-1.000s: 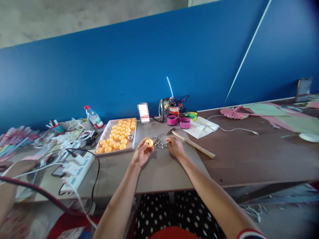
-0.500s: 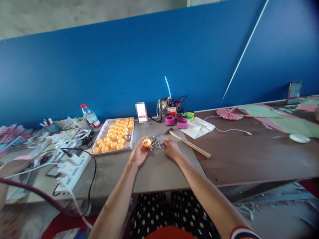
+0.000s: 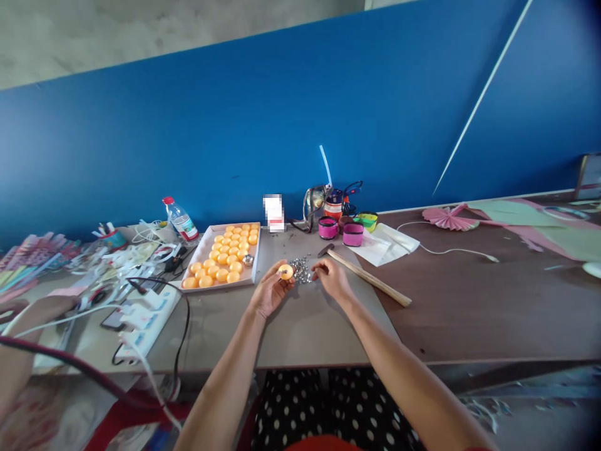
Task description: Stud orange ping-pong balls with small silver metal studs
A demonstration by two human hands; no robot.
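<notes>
Beside shiny metal bits (image 3: 302, 270), left hand (image 3: 269, 293) gripping round orange piece (image 3: 286, 272), right hand (image 3: 332, 278) curled, hold unclear

The tabletop (image 3: 474, 307) is grey at left, brown at right. On it lie small metal pieces (image 3: 303, 270), with a shallow box (image 3: 256, 260) to their left and a hammer (image 3: 370, 277) to their right; a power strip (image 3: 146, 333) lies near left.

Forearms (image 3: 223, 376) reach forward, angling inward. Left hand (image 3: 270, 294) is turned partly palm-up, fingers curled in a grip. Right hand (image 3: 333, 280) sits palm-down nearby, fingers bent.
</notes>
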